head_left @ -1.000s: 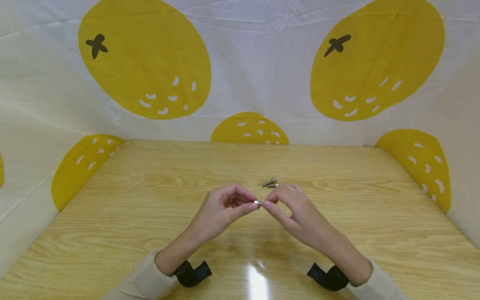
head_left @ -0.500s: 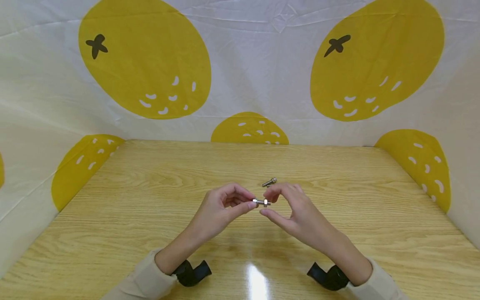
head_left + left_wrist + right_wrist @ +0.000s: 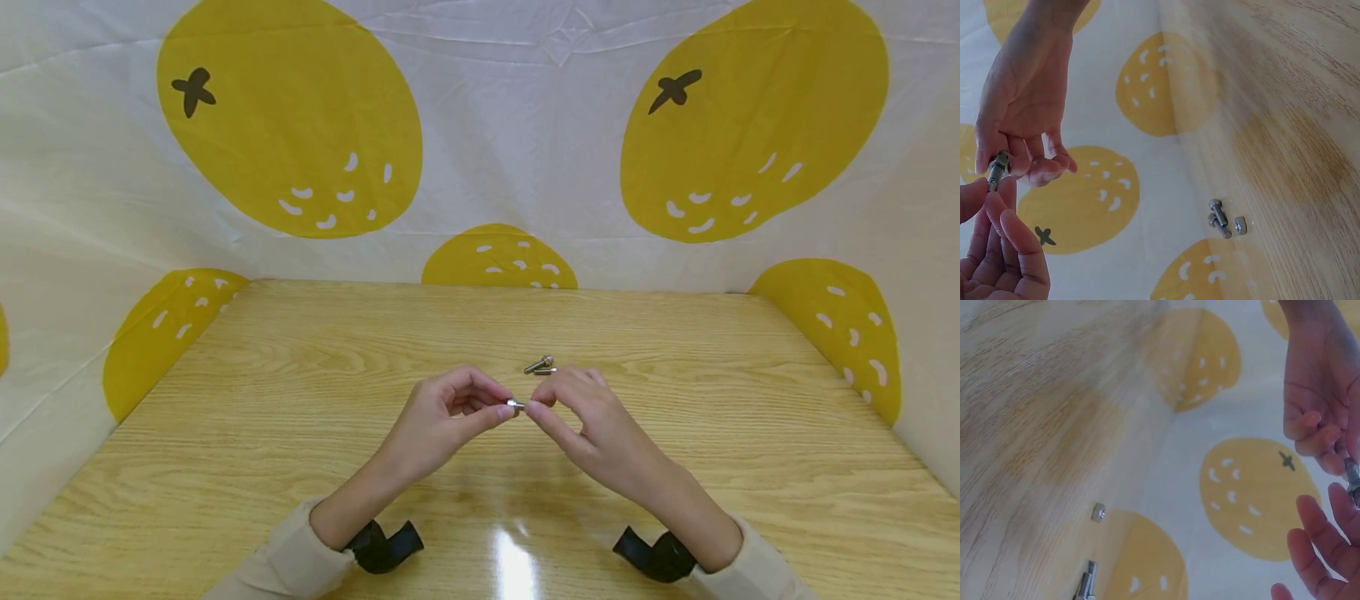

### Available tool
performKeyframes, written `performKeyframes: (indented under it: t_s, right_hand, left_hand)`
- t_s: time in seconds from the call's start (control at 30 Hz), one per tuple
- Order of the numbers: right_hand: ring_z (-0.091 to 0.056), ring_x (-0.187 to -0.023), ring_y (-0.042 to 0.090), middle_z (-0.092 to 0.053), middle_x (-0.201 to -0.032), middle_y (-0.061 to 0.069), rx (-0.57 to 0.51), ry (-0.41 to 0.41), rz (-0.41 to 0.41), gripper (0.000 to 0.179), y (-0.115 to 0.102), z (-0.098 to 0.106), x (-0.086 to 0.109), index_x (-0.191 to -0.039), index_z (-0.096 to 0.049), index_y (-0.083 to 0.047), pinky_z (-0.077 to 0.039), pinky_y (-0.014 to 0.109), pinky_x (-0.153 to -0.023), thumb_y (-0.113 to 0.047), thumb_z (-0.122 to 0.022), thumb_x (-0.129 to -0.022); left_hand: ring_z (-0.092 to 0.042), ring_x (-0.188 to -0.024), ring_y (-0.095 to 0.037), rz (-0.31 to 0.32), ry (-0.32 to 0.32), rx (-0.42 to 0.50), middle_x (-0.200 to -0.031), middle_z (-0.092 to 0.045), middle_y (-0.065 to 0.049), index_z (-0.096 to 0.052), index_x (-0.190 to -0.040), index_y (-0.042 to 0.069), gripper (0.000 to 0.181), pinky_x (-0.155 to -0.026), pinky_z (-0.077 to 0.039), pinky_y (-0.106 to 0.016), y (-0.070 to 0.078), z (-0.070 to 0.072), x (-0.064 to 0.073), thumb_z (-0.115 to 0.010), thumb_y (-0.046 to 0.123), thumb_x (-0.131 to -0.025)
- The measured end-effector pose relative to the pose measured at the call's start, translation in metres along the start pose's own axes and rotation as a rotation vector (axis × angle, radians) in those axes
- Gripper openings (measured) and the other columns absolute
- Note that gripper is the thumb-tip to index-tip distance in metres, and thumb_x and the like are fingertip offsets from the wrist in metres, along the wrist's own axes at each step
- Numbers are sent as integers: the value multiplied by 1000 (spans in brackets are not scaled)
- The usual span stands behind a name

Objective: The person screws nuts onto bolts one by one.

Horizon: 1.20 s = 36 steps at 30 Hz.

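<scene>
Bolt [image 3: 997, 173] of bright metal lies crosswise between the 2 hands, held up off the table and close to level in the head view. The left hand [image 3: 446, 412] pinches 1 end between thumb and finger, with the remaining fingers loosely curled behind. The right hand [image 3: 592, 421] pinches the other end, its thumb and finger on a nut [image 3: 1002, 157] there. These fingertips hide most of the nut in the head view; in the left wrist view it shows beside them, with the thread running down from it to the left hand. In the right wrist view the pieces are at the right edge, partly out of frame.

Just beyond the right hand, 2 loose bolts [image 3: 1219, 219] rest on the table, lying at an angle to each other. Near them, 1 loose nut [image 3: 1240, 225] stands on its edge.

Both forearms have pale sleeves [image 3: 300, 542] and black wrist mounts [image 3: 382, 546]. Under everything is a wood-grain table [image 3: 360, 325], with a light reflection near its front. Behind it hangs a white cloth [image 3: 517, 125] printed with large yellow fruit.
</scene>
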State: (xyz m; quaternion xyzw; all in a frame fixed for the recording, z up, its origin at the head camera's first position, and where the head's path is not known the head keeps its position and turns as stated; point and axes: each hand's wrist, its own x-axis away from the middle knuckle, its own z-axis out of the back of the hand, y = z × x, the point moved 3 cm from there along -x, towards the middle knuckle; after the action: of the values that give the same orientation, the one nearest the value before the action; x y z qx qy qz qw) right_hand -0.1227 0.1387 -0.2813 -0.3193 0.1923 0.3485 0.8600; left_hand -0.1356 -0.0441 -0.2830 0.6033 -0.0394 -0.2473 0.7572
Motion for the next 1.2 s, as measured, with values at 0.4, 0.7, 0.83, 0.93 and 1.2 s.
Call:
performKeyframes:
  t_s: [0.4,0.7,0.83,0.93,1.2]
  right_hand:
    - [-47,-91,6,-56,-98,-11,-5,-10,-62,34,-2,2,1,-110,-55,-17,-38,32,-80,-22,-72,-81]
    - [-47,-89,8,-57,-95,-10,4,55,70,24,-3,2,1,-101,-58,-18,-39,29,-78,-11,-71,-82]
    - [-48,-90,6,-58,-95,-12,-7,48,57,18,-2,2,0,-98,-59,-20,-38,30,-80,-13,-68,-84]
    - [-50,-90,5,-59,-93,-13,-12,37,46,12,-2,2,0,-95,-60,-20,-36,31,-82,-14,-66,-87]
    - [-52,-93,5,-60,-87,-14,-27,-10,-1,12,0,1,0,-86,-60,-22,-34,36,-84,-15,-55,-94]
  left_hand:
    - [-64,-84,-26,1,3,0,-93,-67,-4,-64,-97,11,15,-68,-51,-25,-1,0,0,-68,19,-85]
    - [-64,-80,-17,8,2,-5,-92,-67,-3,-65,-97,12,15,-66,-51,-25,-1,0,0,-69,20,-85]
    - [-64,-80,-20,9,0,-3,-92,-68,-3,-65,-97,12,16,-66,-51,-25,-1,0,0,-69,21,-85]
    - [-64,-81,-22,7,-1,-6,-92,-68,-3,-65,-97,12,16,-67,-51,-25,-1,0,0,-69,21,-85]
    - [-64,-80,-15,4,-4,-9,-91,-69,-2,-65,-96,12,16,-69,-52,-26,-1,-1,0,-69,22,-85]
